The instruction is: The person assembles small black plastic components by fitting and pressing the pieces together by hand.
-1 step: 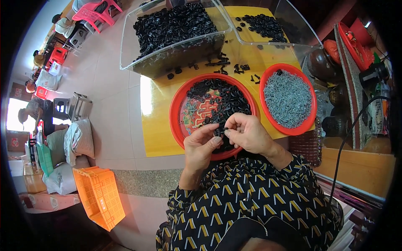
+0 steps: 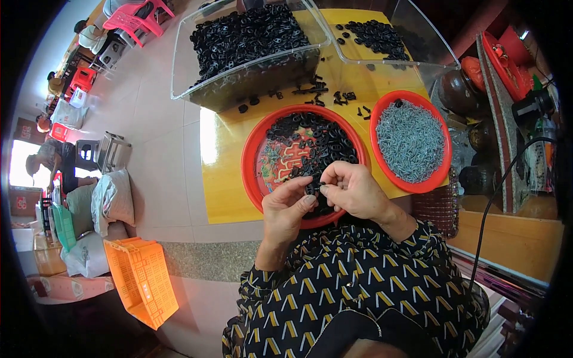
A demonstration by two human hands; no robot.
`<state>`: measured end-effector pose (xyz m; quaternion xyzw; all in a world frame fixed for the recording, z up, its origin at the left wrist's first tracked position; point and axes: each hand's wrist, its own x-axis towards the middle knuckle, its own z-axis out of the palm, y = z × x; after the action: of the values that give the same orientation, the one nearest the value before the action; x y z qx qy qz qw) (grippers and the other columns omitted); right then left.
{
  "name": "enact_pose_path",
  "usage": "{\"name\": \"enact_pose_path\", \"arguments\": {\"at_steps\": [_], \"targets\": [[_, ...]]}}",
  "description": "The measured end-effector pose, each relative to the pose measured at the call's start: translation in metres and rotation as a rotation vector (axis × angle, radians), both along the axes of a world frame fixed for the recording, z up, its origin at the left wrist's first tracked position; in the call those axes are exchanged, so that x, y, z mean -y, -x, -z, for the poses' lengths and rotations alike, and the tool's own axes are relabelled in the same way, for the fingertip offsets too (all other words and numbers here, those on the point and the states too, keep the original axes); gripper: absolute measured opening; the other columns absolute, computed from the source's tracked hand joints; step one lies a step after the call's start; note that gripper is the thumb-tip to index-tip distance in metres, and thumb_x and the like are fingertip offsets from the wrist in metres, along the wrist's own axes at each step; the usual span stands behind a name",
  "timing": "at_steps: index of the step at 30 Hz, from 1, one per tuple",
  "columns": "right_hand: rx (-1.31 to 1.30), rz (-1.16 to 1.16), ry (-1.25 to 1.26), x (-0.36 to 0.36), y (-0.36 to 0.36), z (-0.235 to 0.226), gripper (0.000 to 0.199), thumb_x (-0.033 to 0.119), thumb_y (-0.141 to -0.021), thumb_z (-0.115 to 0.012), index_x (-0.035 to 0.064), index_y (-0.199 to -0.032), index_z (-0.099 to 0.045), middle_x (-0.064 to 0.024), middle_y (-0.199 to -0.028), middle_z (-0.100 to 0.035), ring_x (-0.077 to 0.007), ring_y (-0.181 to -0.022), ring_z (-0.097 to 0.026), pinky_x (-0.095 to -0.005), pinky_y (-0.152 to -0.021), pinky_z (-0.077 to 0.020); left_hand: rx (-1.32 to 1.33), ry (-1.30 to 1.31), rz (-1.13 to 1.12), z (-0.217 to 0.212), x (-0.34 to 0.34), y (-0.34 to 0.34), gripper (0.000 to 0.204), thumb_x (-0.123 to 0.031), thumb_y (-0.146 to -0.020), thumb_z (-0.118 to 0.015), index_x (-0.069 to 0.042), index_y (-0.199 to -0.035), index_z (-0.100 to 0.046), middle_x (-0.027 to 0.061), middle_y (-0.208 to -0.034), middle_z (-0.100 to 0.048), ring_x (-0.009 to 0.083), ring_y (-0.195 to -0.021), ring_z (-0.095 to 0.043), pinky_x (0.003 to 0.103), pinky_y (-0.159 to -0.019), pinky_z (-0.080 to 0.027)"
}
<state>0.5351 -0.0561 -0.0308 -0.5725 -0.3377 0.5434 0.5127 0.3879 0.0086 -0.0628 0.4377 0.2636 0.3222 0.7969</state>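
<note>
My left hand (image 2: pixel 283 210) pinches a small black oval plastic part (image 2: pixel 310 189) between thumb and fingers, over the near side of a round red tray (image 2: pixel 249 156). Close against it, my right hand (image 2: pixel 356 192) has thumb and forefinger pressed together at the part's right side. Whatever is between those right fingertips is too small and covered to name. Under and beyond both hands, many black oval parts with holes (image 2: pixel 334 143) lie in the tray, heaped mostly to the right and far side. The tray's printed bottom shows at the left.
A red tray of silvery screws (image 2: pixel 412 143) stands to the right. Behind is a clear bin (image 2: pixel 239 77) heaped with black parts, beside a second clear bin (image 2: pixel 394 62). Loose black pieces (image 2: pixel 316 89) lie on the yellow table (image 2: pixel 230 197). An orange crate (image 2: pixel 143 280) stands at lower left.
</note>
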Motion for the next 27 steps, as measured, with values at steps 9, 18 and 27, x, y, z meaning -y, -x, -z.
{"name": "enact_pose_path", "arguments": {"at_steps": [9, 18, 27], "targets": [[-0.101, -0.057, 0.051, -0.003, -0.001, -0.004, 0.006, 0.003, -0.079, -0.055, 0.0005, -0.082, -0.051, -0.0016, -0.067, -0.053, -0.0054, -0.054, -0.053, -0.0169, -0.045, -0.0455, -0.029, -0.049, 0.033, 0.001, 0.002, -0.001, 0.03, 0.005, -0.074, -0.06, 0.003, -0.103, -0.055, 0.004, -0.082, -0.058, 0.0083, -0.07, -0.054, 0.019, -0.062, -0.045], [-0.444, -0.11, -0.021, -0.003, -0.01, 0.018, 0.015, 0.007, -0.076, -0.062, 0.0007, -0.084, -0.052, -0.0026, -0.071, -0.054, -0.0076, -0.057, -0.054, -0.0187, -0.05, -0.0475, 0.081, -0.1, 0.046, -0.003, 0.004, -0.001, 0.029, 0.008, -0.075, -0.056, 0.004, -0.104, -0.054, 0.0088, -0.089, -0.059, 0.0124, -0.079, -0.057, 0.022, -0.07, -0.047], [-0.528, -0.157, -0.034, -0.005, -0.01, 0.026, 0.018, 0.01, -0.075, -0.064, 0.0022, -0.084, -0.051, -0.0015, -0.072, -0.053, -0.0076, -0.059, -0.055, -0.0187, -0.052, -0.0485, -0.014, -0.252, 0.028, 0.0, 0.005, 0.0, 0.03, 0.01, -0.074, -0.055, 0.004, -0.103, -0.055, 0.0083, -0.091, -0.058, 0.0121, -0.078, -0.055, 0.022, -0.069, -0.046]]}}
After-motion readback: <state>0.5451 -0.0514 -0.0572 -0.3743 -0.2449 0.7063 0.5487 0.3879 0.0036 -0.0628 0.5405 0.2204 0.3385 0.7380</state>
